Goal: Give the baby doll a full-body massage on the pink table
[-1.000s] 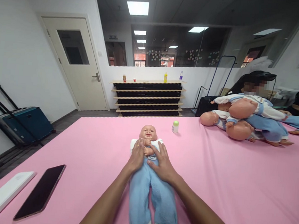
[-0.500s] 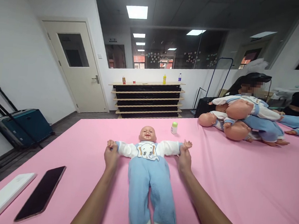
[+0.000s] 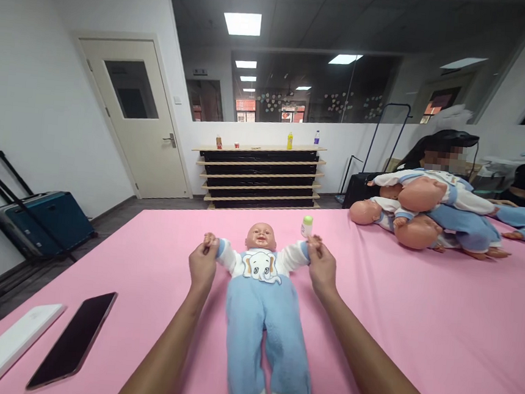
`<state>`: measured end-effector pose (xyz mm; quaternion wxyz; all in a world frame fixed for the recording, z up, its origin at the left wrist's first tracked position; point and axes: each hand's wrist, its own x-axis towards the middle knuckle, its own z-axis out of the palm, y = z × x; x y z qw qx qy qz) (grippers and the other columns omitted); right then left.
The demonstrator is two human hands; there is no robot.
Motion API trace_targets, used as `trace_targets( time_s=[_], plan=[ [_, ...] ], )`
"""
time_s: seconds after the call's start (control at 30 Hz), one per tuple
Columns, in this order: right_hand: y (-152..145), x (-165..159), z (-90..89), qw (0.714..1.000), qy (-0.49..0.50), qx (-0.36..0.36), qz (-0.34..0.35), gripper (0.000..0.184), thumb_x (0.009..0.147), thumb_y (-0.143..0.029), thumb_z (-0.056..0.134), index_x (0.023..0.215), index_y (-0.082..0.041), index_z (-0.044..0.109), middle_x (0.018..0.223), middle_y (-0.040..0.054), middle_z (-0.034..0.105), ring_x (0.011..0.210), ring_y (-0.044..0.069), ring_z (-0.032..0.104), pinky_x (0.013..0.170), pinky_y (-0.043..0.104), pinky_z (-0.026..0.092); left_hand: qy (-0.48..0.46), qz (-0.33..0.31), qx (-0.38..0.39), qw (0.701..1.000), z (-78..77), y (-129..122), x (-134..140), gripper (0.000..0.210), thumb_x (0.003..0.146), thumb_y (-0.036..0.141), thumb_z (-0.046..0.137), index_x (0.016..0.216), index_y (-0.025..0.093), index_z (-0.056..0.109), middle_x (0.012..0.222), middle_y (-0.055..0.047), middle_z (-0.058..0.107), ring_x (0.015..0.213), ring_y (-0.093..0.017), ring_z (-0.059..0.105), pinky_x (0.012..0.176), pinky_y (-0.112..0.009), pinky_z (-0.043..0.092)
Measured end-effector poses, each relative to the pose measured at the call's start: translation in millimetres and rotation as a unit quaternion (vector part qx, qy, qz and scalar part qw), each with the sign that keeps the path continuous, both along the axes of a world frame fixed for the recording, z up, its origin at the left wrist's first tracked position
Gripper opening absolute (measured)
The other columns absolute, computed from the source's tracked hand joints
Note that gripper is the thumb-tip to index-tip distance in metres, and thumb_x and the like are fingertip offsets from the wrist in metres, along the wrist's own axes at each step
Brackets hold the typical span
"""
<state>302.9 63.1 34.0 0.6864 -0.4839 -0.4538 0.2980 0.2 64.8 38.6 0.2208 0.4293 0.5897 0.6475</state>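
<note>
Your left hand (image 3: 202,266) is closed around one wrist of the baby doll (image 3: 262,301) and your right hand (image 3: 322,270) around the other, holding both of its arms raised and spread beside its head. The doll lies on its back in the middle of the pink table cover (image 3: 416,333), fully dressed in the elephant top and blue trousers. By my reading you are mid-stretch: the arms are up, and the legs lie untouched.

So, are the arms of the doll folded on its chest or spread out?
Spread out. The doll lies on its back, each arm raised outward; the left hand grips one wrist, the right hand the other.
</note>
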Motion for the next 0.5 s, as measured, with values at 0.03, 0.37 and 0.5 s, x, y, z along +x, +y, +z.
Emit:
trace_targets(
  time_s=[0.03, 0.37, 0.5],
  plan=[
    [-5.8, -9.8, 9.0, 0.997, -0.069, 0.029, 0.035, 0.041, 0.088, -0.045, 0.056, 0.118, -0.019, 0.066, 0.128, 0.0073, 0.061, 0.120, 0.024, 0.055, 0.101, 0.037, 0.046, 0.039, -0.027, -0.005, 0.999, 9.5, 1.2, 7.1, 0.042, 0.076, 0.049, 0.062, 0.089, 0.011, 0.069, 0.081, -0.006, 0.068, 0.083, -0.021, 0.062, 0.074, -0.029, 0.049],
    [-42.7, -103.0, -19.9, 0.798, -0.591, 0.057, 0.101, 0.042, 0.088, -0.006, 0.045, 0.127, -0.013, 0.059, 0.130, 0.0202, 0.056, 0.130, 0.032, 0.044, 0.113, 0.053, 0.027, 0.365, -0.183, -0.121, 0.905, 35.1, 16.6, 85.5, 0.020, 0.072, 0.033, 0.061, 0.061, 0.017, 0.066, 0.067, -0.009, 0.067, 0.065, -0.021, 0.059, 0.063, -0.030, 0.040],
    [-42.8, -100.6, -14.9, 0.809, -0.577, 0.053, 0.102, 0.038, 0.088, -0.008, 0.045, 0.121, -0.014, 0.062, 0.122, 0.0184, 0.060, 0.123, 0.032, 0.049, 0.109, 0.051, 0.033, 0.341, -0.188, -0.125, 0.913, 38.1, 22.0, 88.5, 0.018, 0.067, 0.031, 0.065, 0.056, 0.018, 0.065, 0.064, -0.010, 0.067, 0.064, -0.021, 0.060, 0.065, -0.030, 0.041]
  ],
)
